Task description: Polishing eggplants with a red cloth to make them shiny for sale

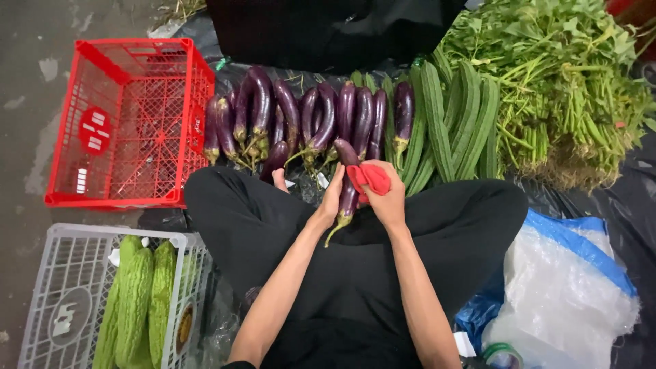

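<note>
My left hand (331, 197) grips a long purple eggplant (346, 154) over my lap, its green stem pointing down toward me. My right hand (387, 200) presses a red cloth (370, 177) against the eggplant's right side. Just beyond my hands, a row of several purple eggplants (309, 117) lies side by side on black plastic sheeting, stems toward me.
An empty red plastic crate (130, 123) stands at the left. Below it, a grey crate (61, 301) holds bitter gourds (137, 304). Ridged green gourds (451, 123) and leafy greens (567, 75) lie at the right. A blue and clear plastic bag (567, 287) sits by my right knee.
</note>
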